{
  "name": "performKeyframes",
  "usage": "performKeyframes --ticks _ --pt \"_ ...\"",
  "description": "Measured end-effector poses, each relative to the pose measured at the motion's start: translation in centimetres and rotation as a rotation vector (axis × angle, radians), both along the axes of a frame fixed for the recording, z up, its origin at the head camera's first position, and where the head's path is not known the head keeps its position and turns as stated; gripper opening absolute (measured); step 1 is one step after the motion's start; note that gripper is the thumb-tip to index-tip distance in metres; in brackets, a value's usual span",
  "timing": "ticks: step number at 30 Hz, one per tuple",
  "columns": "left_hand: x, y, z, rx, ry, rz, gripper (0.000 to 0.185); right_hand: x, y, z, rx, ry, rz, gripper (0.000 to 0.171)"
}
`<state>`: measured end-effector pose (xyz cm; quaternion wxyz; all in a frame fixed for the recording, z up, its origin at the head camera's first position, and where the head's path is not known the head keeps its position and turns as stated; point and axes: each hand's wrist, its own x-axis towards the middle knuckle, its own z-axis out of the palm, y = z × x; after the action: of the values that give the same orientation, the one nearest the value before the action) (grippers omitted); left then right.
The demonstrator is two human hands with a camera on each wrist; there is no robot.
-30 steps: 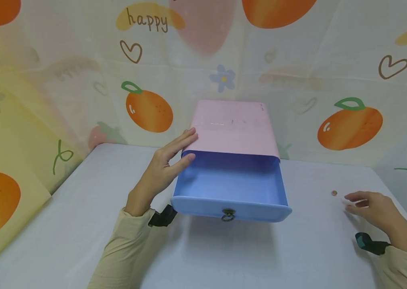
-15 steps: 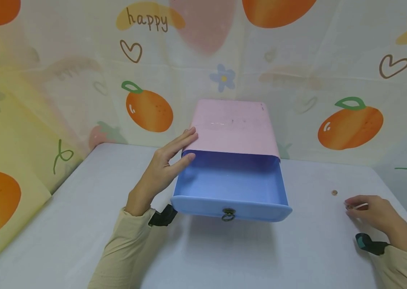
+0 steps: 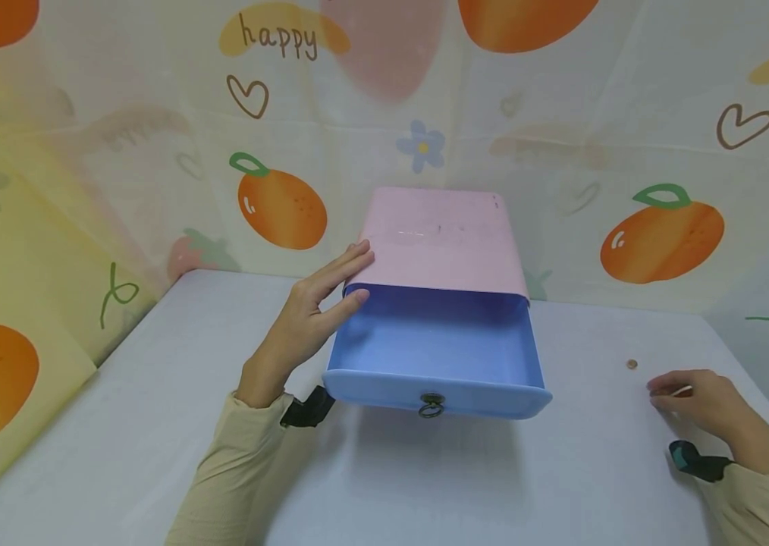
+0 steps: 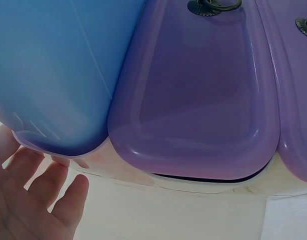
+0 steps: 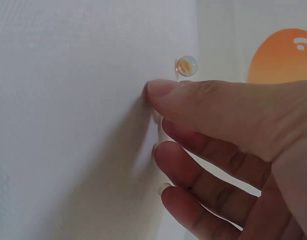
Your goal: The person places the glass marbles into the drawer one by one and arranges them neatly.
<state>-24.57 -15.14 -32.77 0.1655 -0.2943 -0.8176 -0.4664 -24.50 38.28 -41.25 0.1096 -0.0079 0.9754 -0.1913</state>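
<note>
A pink cabinet (image 3: 442, 239) stands at the back of the table with its blue drawer (image 3: 435, 353) pulled out and nothing in it. My left hand (image 3: 316, 307) rests flat against the cabinet's left side, fingers straight. In the left wrist view the left hand (image 4: 28, 200) lies below the blue drawer (image 4: 48, 75) and a closed purple drawer (image 4: 193, 100). My right hand (image 3: 671, 390) is low on the table at the right, thumb and curled fingers pinched on a small pale bit that barely shows. A small glassy marble (image 3: 631, 365) lies just beyond the thumb (image 5: 166, 90), and the marble (image 5: 186, 65) is untouched.
The drawer front carries a brass ring handle (image 3: 431, 406). A white cloth covers the table (image 3: 152, 425). Walls printed with oranges and hearts close in the back and both sides. Another ring handle (image 4: 213, 6) shows on the purple drawer.
My right hand dropped to the table and its fingers closed from a loose spread into a pinch. The left hand, cabinet and loose marble stayed put.
</note>
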Motion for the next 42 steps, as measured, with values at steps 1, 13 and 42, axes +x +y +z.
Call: performKeyframes --ticks 1,13,42 --pt "0.0 0.0 0.0 0.000 0.000 0.000 0.050 0.0 -0.1 0.0 -0.001 0.006 0.003 0.036" --pt "-0.1 0.0 0.0 -0.002 0.001 0.002 0.049 0.1 -1.0 0.4 -0.018 0.043 0.007 0.041" --pt "0.0 0.0 0.0 0.003 -0.004 0.001 0.049 0.0 -2.6 0.5 -0.086 0.088 0.053 0.042"
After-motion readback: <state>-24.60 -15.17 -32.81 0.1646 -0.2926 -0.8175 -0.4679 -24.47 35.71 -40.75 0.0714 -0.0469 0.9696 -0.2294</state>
